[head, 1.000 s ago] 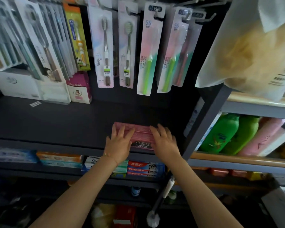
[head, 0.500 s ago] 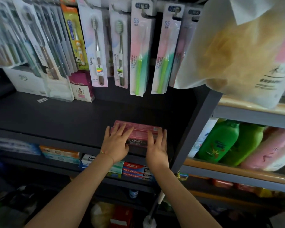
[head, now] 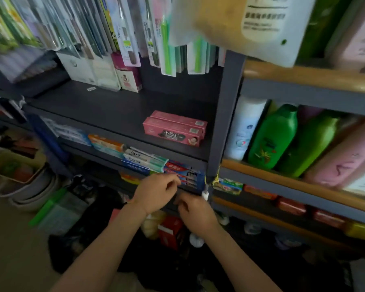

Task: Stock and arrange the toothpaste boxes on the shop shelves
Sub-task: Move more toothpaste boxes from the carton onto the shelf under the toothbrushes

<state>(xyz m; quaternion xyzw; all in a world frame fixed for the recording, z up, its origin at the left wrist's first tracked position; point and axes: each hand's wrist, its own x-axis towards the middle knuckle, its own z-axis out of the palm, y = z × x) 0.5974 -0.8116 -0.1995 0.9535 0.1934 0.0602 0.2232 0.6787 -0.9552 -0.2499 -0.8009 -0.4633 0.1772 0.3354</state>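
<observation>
Both hands have come off the pink toothpaste boxes [head: 174, 128], which half a second ago lay under the palms. The stack sits unattended at centre frame on the dark shelf [head: 105, 110], near its front edge and close to the upright post [head: 226, 114] — squared and level, touching nothing else.

The left hand [head: 156, 192] and right hand [head: 195, 209] are now at lower centre, in front of the shelf below. Fingers of each are loosely curled; neither holds anything that can be made out. The left hand's fingertips are close against the red-and-blue toothpaste boxes [head: 188, 175]; contact cannot be confirmed owing to blur.

Assessment: placement of the pink stack appears complete. Attention has likely passed to the lower row — straightening or restocking there is the probable next step.
</observation>
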